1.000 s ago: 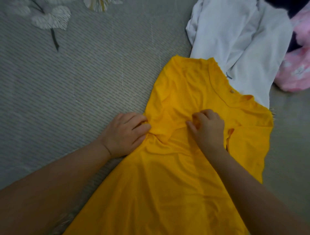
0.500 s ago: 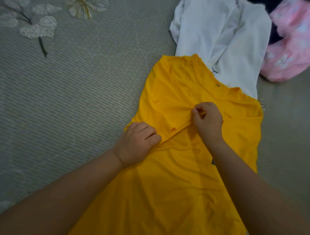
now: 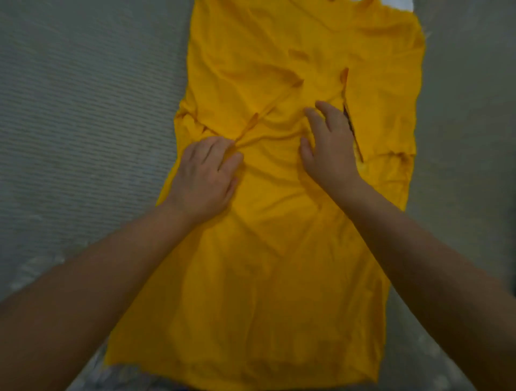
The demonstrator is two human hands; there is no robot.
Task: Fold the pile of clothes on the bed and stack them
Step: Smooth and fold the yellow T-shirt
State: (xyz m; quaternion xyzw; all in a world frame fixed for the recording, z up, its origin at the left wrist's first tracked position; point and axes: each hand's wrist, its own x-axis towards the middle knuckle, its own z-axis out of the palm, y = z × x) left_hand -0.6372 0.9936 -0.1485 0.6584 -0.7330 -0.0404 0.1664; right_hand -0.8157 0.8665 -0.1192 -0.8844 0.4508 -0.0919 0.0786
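Observation:
A yellow T-shirt [image 3: 279,265] lies lengthwise on the grey bed cover [image 3: 83,111], its sleeves folded in over the body. My left hand [image 3: 205,175] rests flat on the shirt's left middle, fingers spread over a bunched crease. My right hand [image 3: 328,142] lies flat on the cloth a little to the right, fingers straight and pointing away from me, beside the folded right sleeve edge. Neither hand holds cloth.
A sliver of white garment [image 3: 399,3] shows at the top edge behind the shirt's collar. Grey ribbed bed cover stretches to the left and along the right side [image 3: 460,139] of the shirt.
Both hands let go of the pinched sleeve cloth and now lie flat on the shirt. The view has dropped closer, so the white and pink clothes are out of the frame.

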